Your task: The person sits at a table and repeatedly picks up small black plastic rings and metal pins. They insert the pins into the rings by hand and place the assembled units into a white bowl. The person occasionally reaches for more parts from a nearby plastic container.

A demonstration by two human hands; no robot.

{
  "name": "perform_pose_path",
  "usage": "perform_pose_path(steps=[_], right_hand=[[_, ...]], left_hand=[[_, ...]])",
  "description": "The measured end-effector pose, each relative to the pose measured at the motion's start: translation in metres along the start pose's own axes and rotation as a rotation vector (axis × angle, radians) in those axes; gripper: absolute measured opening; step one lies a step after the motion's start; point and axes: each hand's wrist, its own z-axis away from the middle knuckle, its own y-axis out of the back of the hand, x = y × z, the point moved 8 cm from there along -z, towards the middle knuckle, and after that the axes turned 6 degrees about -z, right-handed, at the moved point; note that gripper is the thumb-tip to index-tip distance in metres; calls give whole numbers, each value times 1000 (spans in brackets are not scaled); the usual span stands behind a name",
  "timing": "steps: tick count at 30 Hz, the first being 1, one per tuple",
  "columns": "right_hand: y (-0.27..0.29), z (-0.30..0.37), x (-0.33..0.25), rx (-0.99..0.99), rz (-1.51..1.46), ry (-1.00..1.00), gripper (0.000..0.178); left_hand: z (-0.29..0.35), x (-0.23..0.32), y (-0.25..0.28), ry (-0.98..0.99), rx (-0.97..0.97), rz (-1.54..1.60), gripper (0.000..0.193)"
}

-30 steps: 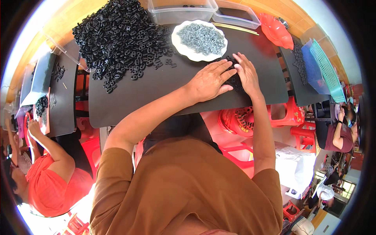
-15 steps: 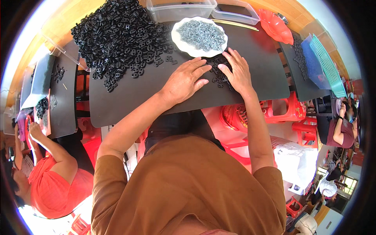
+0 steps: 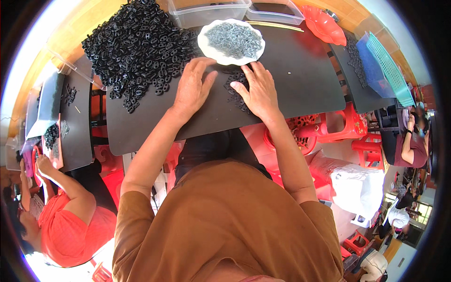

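A white scalloped bowl (image 3: 202, 47) stands on the dark table, holding many small greyish translucent pieces (image 3: 234, 40). My left hand (image 3: 191, 89) is open just below the bowl's left side, its thumb apart from its bent fingers. Fingers spread, my right hand (image 3: 259, 89) lies at the edge of a small heap of black pieces (image 3: 237, 89), its fingertips close to the bowl's lower rim. That heap lies between my two hands and is partly covered by the right one. To the left of the bowl spreads a large pile of black two-holed plastic pieces (image 3: 134, 49).
Clear plastic boxes (image 3: 209, 16) and thin pale sticks (image 3: 275, 25) lie along the table's far side. A red dish (image 3: 322, 26) and a teal basket (image 3: 387, 68) are at right. A person in red (image 3: 77, 221) works at left; red stools (image 3: 347, 122) stand below the table.
My left hand has moved left and turned its fingers upward, away from the small black heap. My right hand keeps beside that heap. The whole view has shifted slightly.
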Motion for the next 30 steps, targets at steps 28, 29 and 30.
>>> perform_pose_path(steps=[28, 29, 30], right_hand=[[6, 18, -52, 101, -71, -82, 73], [9, 26, -52, 29, -123, -89, 81], [12, 34, -56, -22, -120, -87, 82]], left_hand=[[-48, -90, -2, 502, -116, 406, 44], [-51, -88, -2, 482, -143, 334, 45], [-54, -85, -2, 473, -164, 302, 45]])
